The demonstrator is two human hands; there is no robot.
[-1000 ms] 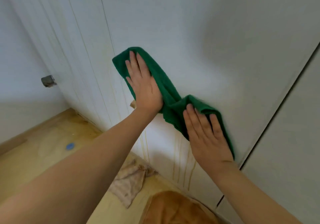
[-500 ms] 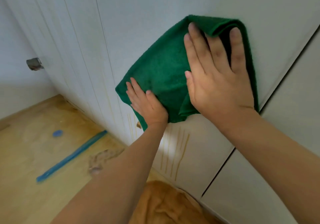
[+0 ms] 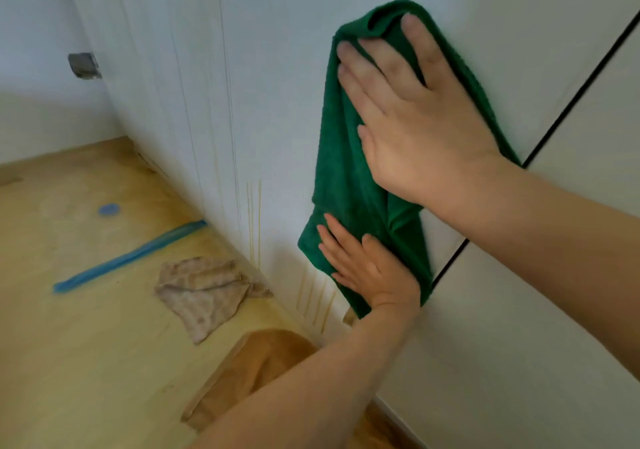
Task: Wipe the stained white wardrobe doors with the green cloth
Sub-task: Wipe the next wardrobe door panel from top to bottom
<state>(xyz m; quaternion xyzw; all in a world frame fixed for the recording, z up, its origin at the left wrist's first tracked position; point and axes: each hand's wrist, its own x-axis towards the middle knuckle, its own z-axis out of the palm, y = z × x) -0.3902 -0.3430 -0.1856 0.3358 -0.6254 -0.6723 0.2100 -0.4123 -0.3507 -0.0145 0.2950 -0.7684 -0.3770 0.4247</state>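
Observation:
The green cloth [image 3: 346,178] hangs stretched lengthwise against the white wardrobe door [image 3: 284,77]. My right hand [image 3: 412,112] presses its upper part flat to the door, fingers spread and straight. My left hand [image 3: 367,268] presses the cloth's lower end against the door, fingers straight. Thin yellowish drip stains [image 3: 254,220] run down the door left of the cloth, and more streaks [image 3: 317,303] show below it near the floor. A dark gap [image 3: 571,102] between doors runs diagonally at the right.
A crumpled beige rag [image 3: 204,292] lies on the wooden floor [image 3: 69,344] by the wardrobe base. A long blue strip [image 3: 131,258] and a small blue disc [image 3: 109,210] lie further left. A brown cloth [image 3: 256,365] sits below my left arm. A grey fitting [image 3: 83,65] sticks out at far left.
My right hand stays high while my left hand has slid down the door, so the cloth went from a broad spread to a long vertical strip. The view has shifted left.

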